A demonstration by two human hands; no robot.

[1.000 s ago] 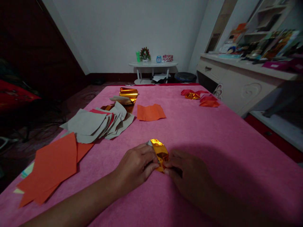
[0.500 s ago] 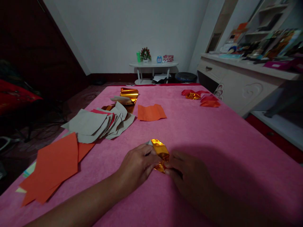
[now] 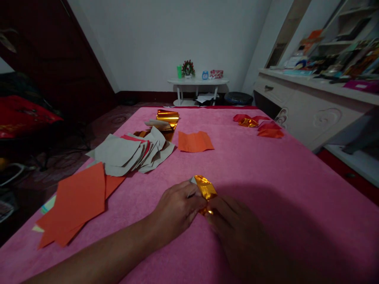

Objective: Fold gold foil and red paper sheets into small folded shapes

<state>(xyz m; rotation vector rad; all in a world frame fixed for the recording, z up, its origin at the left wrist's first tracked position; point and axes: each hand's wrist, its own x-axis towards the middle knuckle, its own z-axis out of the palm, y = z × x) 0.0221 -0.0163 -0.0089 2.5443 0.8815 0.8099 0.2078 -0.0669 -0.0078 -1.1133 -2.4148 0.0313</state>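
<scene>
A small folded piece of shiny gold foil paper (image 3: 206,187) rests on the pink cloth near the front middle, a grey edge showing at its left. My left hand (image 3: 181,203) pinches its left side, fingers closed. From the right, my right hand (image 3: 231,217) has its fingertips closed on the lower right part of the same foil paper. The fingers of both hands nearly meet there and cover its lower part. Beyond it lies a creased orange paper sheet (image 3: 195,142).
Left on the pink-covered table (image 3: 296,177) are orange sheets (image 3: 79,201), a fanned pile of grey sheets (image 3: 118,154) and a gold foil roll (image 3: 167,115). Folded red, orange and gold pieces (image 3: 269,130) lie at the far right. A cabinet (image 3: 314,102) stands on the right.
My right fingers have shifted slightly over the foil paper and now cover more of its lower part. The whole view has moved a little, so everything appears further right.
</scene>
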